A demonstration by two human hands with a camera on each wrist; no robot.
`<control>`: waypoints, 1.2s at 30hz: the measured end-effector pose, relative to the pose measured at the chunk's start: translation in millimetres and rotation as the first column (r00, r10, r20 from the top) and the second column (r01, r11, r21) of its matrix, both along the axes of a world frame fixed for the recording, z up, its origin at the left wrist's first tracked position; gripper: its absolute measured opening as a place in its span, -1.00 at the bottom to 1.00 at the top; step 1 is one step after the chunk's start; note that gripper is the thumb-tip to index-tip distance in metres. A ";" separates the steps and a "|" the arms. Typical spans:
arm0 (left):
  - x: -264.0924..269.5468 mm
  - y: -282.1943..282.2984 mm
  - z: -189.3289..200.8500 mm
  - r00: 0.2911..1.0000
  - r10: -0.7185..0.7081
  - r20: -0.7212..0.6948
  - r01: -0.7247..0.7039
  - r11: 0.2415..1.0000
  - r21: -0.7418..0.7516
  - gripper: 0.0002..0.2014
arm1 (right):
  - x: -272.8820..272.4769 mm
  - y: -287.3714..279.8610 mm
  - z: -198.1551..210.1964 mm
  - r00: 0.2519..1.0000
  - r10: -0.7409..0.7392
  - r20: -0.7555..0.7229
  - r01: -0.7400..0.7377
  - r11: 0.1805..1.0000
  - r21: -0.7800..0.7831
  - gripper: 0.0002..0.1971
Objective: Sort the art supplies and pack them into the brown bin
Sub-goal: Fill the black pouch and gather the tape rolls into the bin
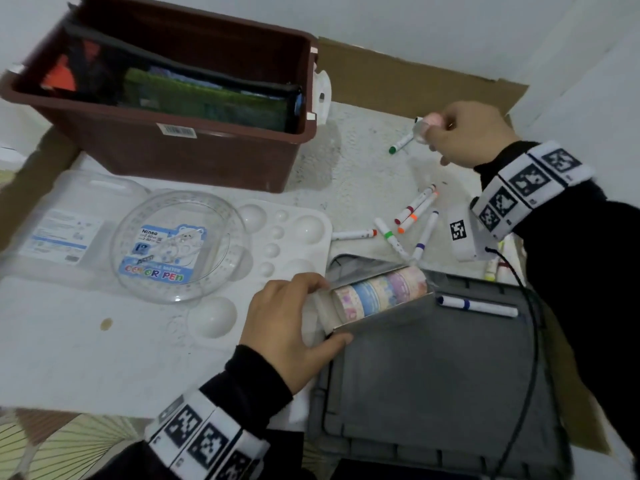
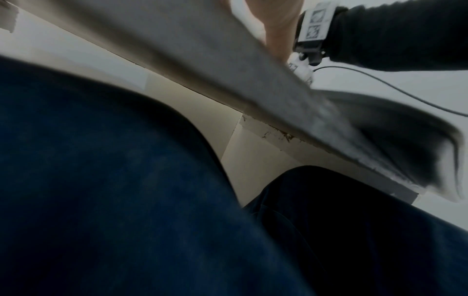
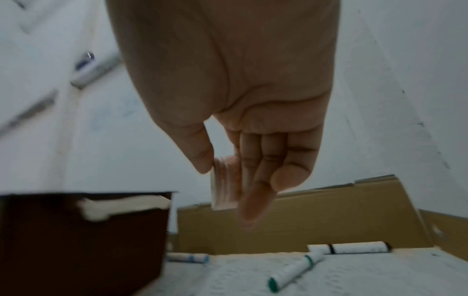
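The brown bin [image 1: 173,147] stands at the back left with a black pouch [image 1: 194,74] and green packs inside; its corner also shows in the right wrist view [image 3: 76,240]. My left hand [image 1: 329,310] grips the near end of a clear sleeve of patterned tape rolls [image 1: 381,292] at the front centre. My right hand [image 1: 436,133] is raised at the back right and pinches a small pink tape roll [image 1: 431,123] between thumb and fingers [image 3: 253,180]. A green-capped marker [image 1: 401,144] lies just below that hand. Several markers [image 1: 415,216] lie scattered between the hands.
A white paint palette [image 1: 294,230] and a clear round lid labelled COLOR PEN [image 1: 180,244] lie left of centre, beside a clear plastic case [image 1: 69,220]. A grey plastic lid [image 1: 433,375] with a blue marker [image 1: 478,305] on it sits front right. Cardboard [image 1: 398,84] borders the back.
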State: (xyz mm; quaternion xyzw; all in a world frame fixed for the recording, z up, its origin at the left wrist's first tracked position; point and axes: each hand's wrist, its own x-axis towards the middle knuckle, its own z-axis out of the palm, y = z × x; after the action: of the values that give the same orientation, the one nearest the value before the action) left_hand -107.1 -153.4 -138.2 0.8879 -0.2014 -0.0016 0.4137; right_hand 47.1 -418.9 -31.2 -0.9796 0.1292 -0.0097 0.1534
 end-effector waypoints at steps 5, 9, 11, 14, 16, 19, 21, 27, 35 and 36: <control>-3.9 0.3 0.4 1.000 0.008 -0.012 -0.008 1.000 -0.002 -0.40 | -80.2 49.4 22.3 0.998 0.054 -0.011 -0.042 0.873 0.487 -0.78; -6.6 1.7 -1.1 1.000 0.004 0.017 -0.004 1.000 0.005 -0.37 | -146.5 82.4 15.1 0.993 0.106 -0.053 -0.062 0.845 0.531 -0.80; -8.6 2.5 -2.0 1.000 0.008 0.024 -0.008 1.000 0.000 -0.37 | -172.6 95.2 3.9 0.994 0.113 0.008 -0.104 0.884 0.455 -0.81; -12.4 3.4 -2.3 1.000 0.002 0.025 -0.002 1.000 -0.006 -0.36 | -199.9 108.2 -13.8 0.987 0.088 0.134 -0.135 0.905 0.403 -0.90; -15.0 3.8 -1.7 1.000 -0.010 0.028 0.010 1.000 -0.011 -0.36 | -213.2 113.1 -26.7 0.979 0.022 0.204 -0.108 0.901 0.420 -0.92; -19.1 4.0 0.1 0.999 -0.030 0.035 0.030 0.999 -0.010 -0.36 | -227.6 121.3 -42.3 0.951 -0.090 0.295 -0.060 0.884 0.464 -0.93; -21.4 3.4 1.4 0.998 -0.036 0.043 0.036 0.999 -0.003 -0.36 | -234.0 127.6 -50.4 0.930 -0.117 0.348 -0.064 0.882 0.468 -0.90; -24.1 1.5 3.9 0.999 -0.038 0.032 0.038 0.999 -0.002 -0.39 | -247.1 142.9 -65.8 0.875 -0.192 0.444 -0.074 0.853 0.516 -0.90; -25.3 1.1 4.6 0.999 -0.023 0.044 0.023 1.000 -0.003 -0.43 | -247.8 153.6 -71.6 0.892 -0.230 0.388 -0.069 0.781 0.621 -0.76; -25.3 1.1 4.2 0.999 -0.022 0.046 0.022 1.000 -0.008 -0.43 | -247.8 154.1 -71.6 0.897 -0.223 0.383 -0.061 0.793 0.606 -0.74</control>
State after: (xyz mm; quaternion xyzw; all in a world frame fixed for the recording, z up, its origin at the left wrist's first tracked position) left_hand -132.4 -152.3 -134.0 0.8837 -0.2207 0.0152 0.4125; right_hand -200.7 -264.8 -102.8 -0.8449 0.1309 -0.1931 0.4815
